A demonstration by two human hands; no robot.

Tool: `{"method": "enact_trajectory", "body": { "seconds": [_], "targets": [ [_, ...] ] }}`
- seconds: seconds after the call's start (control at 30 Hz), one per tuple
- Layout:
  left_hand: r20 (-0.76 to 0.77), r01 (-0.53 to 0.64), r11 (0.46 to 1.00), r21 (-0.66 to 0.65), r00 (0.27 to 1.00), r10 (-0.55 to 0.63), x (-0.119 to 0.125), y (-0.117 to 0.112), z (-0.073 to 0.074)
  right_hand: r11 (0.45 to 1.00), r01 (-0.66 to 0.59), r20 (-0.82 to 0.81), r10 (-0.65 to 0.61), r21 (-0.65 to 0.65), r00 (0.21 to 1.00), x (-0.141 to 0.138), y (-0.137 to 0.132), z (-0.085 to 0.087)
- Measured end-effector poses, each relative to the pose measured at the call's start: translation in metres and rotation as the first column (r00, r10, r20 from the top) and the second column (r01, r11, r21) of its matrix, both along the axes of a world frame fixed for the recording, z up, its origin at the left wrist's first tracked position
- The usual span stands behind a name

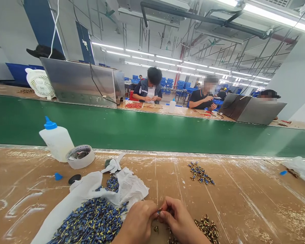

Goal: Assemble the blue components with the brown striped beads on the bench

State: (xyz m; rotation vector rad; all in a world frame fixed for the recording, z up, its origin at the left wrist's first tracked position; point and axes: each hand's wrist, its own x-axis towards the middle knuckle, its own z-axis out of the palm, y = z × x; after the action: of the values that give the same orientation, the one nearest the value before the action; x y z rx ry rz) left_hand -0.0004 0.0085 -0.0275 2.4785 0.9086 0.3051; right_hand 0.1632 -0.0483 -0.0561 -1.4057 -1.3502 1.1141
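Note:
My left hand (138, 220) and my right hand (179, 220) meet at the bottom centre of the view, fingertips pinched together on a small blue part (159, 211). Left of them an open white bag (91, 196) holds a heap of blue and yellow parts (91, 222). Under and right of my right hand lies a pile of dark brown metal pieces (208, 228). A smaller cluster of blue and gold parts (200, 173) sits further out on the brown worktable (244, 203).
A white squeeze bottle with a blue cap (56, 139) and a tape roll (80, 156) stand at the left. A green conveyor belt (152, 130) runs across behind the table. Other people sit at work beyond it, among metal boxes (78, 83) and a white fan (40, 83).

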Motion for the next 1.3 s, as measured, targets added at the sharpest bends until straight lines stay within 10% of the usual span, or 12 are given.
{"method": "enact_trajectory", "body": {
  "seconds": [0.73,1.3],
  "targets": [
    [0.091,0.02,0.991,-0.135,0.996,-0.007,-0.008,0.006,0.006,0.995,-0.059,-0.257,0.035,-0.084,0.966,0.006,-0.001,0.02],
    [0.084,-0.039,0.991,-0.131,0.995,0.05,0.001,-0.002,0.004,0.999,-0.046,-0.087,0.046,0.004,0.995,-0.001,-0.003,0.005]
  ]
}}
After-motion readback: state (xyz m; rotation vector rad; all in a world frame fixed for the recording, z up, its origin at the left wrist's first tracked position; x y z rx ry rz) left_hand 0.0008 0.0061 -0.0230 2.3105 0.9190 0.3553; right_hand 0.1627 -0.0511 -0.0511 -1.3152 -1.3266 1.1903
